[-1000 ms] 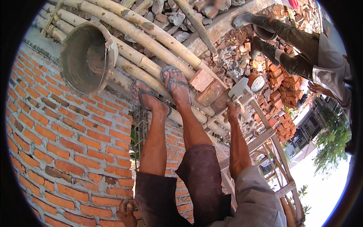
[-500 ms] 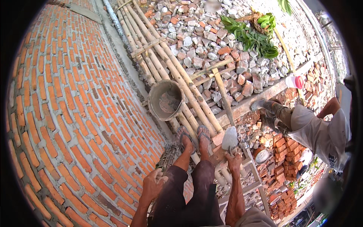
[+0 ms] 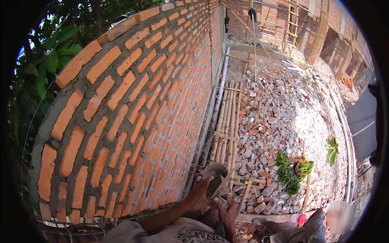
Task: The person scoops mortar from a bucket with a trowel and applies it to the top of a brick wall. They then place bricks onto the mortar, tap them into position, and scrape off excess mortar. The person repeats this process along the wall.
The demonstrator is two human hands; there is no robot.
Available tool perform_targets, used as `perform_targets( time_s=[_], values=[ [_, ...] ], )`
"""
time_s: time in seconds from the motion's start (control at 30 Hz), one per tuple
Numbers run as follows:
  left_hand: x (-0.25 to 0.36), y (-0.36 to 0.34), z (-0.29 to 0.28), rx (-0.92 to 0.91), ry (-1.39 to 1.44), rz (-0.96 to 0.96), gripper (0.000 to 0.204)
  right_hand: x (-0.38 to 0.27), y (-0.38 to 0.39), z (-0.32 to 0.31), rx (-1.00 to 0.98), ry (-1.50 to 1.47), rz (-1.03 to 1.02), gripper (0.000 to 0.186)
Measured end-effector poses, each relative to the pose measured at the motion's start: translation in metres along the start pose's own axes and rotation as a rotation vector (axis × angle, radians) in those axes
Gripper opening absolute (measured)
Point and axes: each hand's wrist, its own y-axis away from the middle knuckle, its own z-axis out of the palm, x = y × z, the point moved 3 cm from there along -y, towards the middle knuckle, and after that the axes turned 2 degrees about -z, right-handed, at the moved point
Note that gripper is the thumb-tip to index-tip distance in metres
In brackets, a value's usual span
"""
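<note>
In my right hand (image 3: pixel 227 208) is a trowel (image 3: pixel 223 186), its pale, pointed blade slanting up in front of me. The fingers are closed around its handle. My left hand (image 3: pixel 197 193) is just left of the blade, its fingers apart and reaching forward; I see nothing held in it. Behind both hands stands a mortar bucket (image 3: pixel 216 167), partly covered by the hands and the blade. A brick wall (image 3: pixel 133 121) with grey mortar joints rises on my left, and the mortar in its upper courses looks darker.
Bamboo poles (image 3: pixel 227 125) lie lashed together along the wall's foot. Broken brick rubble (image 3: pixel 263 121) covers the ground to the right, with green leaves (image 3: pixel 287 174) on it. A wooden piece (image 3: pixel 244 194) leans near the bucket. Another person (image 3: pixel 312 229) is at lower right.
My view has lifted from my feet to the wall and the ground ahead. Both hands have come up and closer together, the right one bringing the trowel in front of the bucket.
</note>
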Motion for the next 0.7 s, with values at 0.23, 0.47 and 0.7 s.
perform_targets(
  time_s=[0.23, 0.47, 0.7],
  values=[
    [0.042, 0.081, -0.107, 0.353, -0.134, -0.031, 0.109, -0.081, 0.001, 0.036, -0.290, 0.268, -0.428, 0.033],
    [0.156, 0.175, -0.253, 0.847, -0.704, -0.078, 0.095, -0.095, 0.009, 0.036, -0.376, -0.165, -0.203, 0.028],
    [0.256, 0.213, -0.405, 1.288, -1.245, -0.308, 0.075, -0.047, -0.015, 0.051, -0.365, -0.191, -0.187, 0.026]
  ],
)
